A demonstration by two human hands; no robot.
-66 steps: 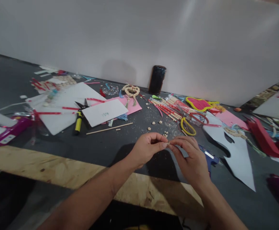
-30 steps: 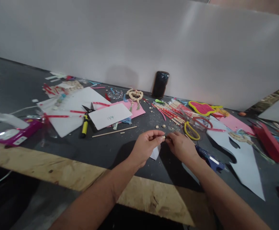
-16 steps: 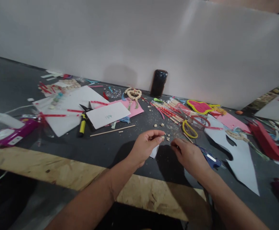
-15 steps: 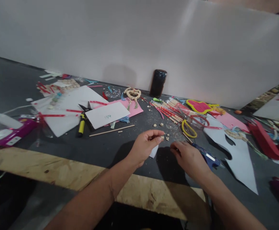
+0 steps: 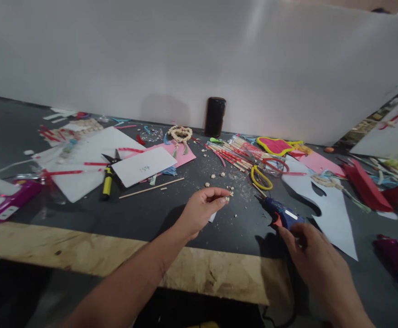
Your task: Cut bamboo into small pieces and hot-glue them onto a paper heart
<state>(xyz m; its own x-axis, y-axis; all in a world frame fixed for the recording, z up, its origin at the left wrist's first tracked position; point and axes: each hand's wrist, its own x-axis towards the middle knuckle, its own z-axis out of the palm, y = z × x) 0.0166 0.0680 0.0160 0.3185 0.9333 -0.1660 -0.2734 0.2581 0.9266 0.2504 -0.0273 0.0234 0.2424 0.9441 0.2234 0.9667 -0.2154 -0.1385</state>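
Observation:
My left hand (image 5: 202, 207) pinches a small pale bead-like piece (image 5: 228, 199) between thumb and fingertips, over the dark tabletop. A bit of white paper (image 5: 213, 217) shows beneath that hand. My right hand (image 5: 313, 250) is at the rear of a blue glue gun (image 5: 283, 214), its thumb by the red trigger and its fingers curled with a gap between them. The glue gun lies on the table, its nozzle pointing up and left. Several more pale pieces (image 5: 213, 176) lie beyond my left hand among fine crumbs.
Yellow-handled scissors (image 5: 262, 177) and striped sticks (image 5: 231, 157) lie beyond the glue gun. A phone (image 5: 215, 116) leans on the wall. Pliers (image 5: 107, 182), a white card (image 5: 144, 166) and a purple glue gun (image 5: 9, 200) are left; a cut white sheet (image 5: 335, 218) is right.
My right hand has moved right and nearer, from beside my left hand to the rear of the blue glue gun. My left hand keeps its pinch. The view has shifted slightly.

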